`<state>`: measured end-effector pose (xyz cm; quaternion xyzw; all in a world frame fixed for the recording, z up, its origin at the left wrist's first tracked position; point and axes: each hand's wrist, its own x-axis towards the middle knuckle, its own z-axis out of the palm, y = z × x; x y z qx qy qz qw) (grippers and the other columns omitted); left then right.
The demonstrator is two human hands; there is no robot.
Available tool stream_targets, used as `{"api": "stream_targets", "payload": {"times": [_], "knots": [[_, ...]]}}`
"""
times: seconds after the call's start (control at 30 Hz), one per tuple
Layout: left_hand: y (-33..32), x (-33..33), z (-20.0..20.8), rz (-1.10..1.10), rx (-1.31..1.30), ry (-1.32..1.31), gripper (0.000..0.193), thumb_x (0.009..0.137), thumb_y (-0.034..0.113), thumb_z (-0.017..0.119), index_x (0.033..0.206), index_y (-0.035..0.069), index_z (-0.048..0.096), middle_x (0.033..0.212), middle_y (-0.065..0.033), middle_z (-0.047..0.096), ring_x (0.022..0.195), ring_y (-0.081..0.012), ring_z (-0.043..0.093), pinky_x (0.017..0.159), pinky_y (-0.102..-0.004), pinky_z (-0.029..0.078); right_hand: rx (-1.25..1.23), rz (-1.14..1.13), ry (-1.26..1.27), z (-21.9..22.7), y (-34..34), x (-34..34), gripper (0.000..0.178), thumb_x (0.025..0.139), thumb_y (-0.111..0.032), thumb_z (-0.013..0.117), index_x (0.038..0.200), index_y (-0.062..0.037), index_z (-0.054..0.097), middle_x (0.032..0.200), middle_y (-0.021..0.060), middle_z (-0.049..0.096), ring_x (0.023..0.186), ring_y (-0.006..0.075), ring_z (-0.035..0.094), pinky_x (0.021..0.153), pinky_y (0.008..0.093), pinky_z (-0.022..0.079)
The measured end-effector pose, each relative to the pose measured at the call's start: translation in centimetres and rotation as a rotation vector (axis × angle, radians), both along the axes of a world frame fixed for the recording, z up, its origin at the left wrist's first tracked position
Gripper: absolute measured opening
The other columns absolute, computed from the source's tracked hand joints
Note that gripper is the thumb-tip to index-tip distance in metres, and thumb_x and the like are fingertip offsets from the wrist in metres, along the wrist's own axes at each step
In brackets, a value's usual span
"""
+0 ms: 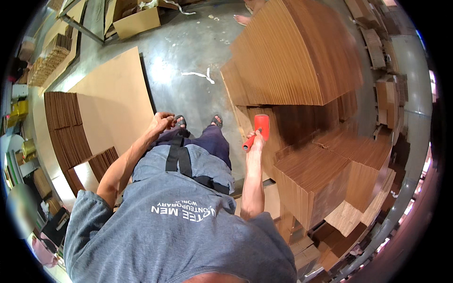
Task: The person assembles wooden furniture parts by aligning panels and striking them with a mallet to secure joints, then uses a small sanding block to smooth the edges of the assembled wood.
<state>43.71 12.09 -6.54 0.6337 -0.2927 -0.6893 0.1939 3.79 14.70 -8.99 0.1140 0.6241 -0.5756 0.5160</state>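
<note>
My right hand (256, 140) is closed round the handle of a red mallet-like tool (262, 125), which has a thick, rounded block for a head. It is held beside a tall stack of flat brown cardboard (278, 61) on my right. My left hand (163, 121) hangs in front of my left thigh with its fingers curled together. Whether anything small is between them is hidden. Nearest to that hand is a large flat cardboard sheet (113, 87) on the left.
More cardboard stacks (314, 174) stand close on my right. On the left, folded brown cardboard (66, 120) lies on the sheet. An open carton (137, 23) sits ahead on the grey floor (188, 52), with a white strip (203, 75) nearer. Another person's foot (242, 20) shows beyond the tall stack.
</note>
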Motion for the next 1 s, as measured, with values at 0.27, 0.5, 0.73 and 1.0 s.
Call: {"api": "stream_targets", "payload": {"times": [0.27, 0.5, 0.73, 1.0], "knots": [[-0.4, 0.7, -1.2, -0.015, -0.020, -0.003, 0.039, 0.092, 0.014, 0.051, 0.122, -0.011, 0.054, 0.091, -0.0140, 0.068, 0.074, -0.0183, 0.063, 0.058, -0.0297, 0.048, -0.017, 0.129, 0.155, 1.5, -1.5, 3.4, 0.012, 0.097, -0.014, 0.051, 0.094, -0.0025, 0.051, 0.071, 0.0046, 0.052, 0.056, 0.0133, 0.051, 0.048, 0.0272, 0.047], [-1.6, 1.0, 1.0, -0.156, -0.032, -0.082, 0.040, 0.091, 0.015, 0.052, 0.122, -0.009, 0.054, 0.097, -0.0159, 0.069, 0.080, -0.0222, 0.068, 0.068, -0.0319, 0.054, -0.009, -0.097, 0.221, 0.5, 0.2, 2.8, 0.009, 0.094, -0.011, 0.050, 0.090, -0.0037, 0.050, 0.071, 0.0042, 0.052, 0.053, 0.0142, 0.052, 0.045, 0.0297, 0.047], [-2.3, 0.9, 1.5, -0.292, -0.067, -0.149, 0.041, 0.091, 0.019, 0.052, 0.121, -0.009, 0.056, 0.101, -0.0180, 0.069, 0.087, -0.0259, 0.069, 0.077, -0.0354, 0.055, -0.053, 0.033, 0.212, 6.4, -1.1, 4.9, 0.010, 0.094, -0.013, 0.052, 0.094, -0.0025, 0.053, 0.072, 0.0039, 0.053, 0.054, 0.0141, 0.054, 0.046, 0.0304, 0.048], [-2.5, 0.1, 1.8, -0.255, -0.043, -0.093, 0.039, 0.095, 0.019, 0.050, 0.122, -0.009, 0.055, 0.100, -0.0146, 0.070, 0.091, -0.0227, 0.068, 0.077, -0.0325, 0.054, -0.072, -0.114, 0.295, 4.8, 0.3, 3.6, 0.009, 0.093, -0.011, 0.052, 0.092, -0.0026, 0.053, 0.074, 0.0045, 0.053, 0.054, 0.0144, 0.053, 0.043, 0.0300, 0.047]]}}
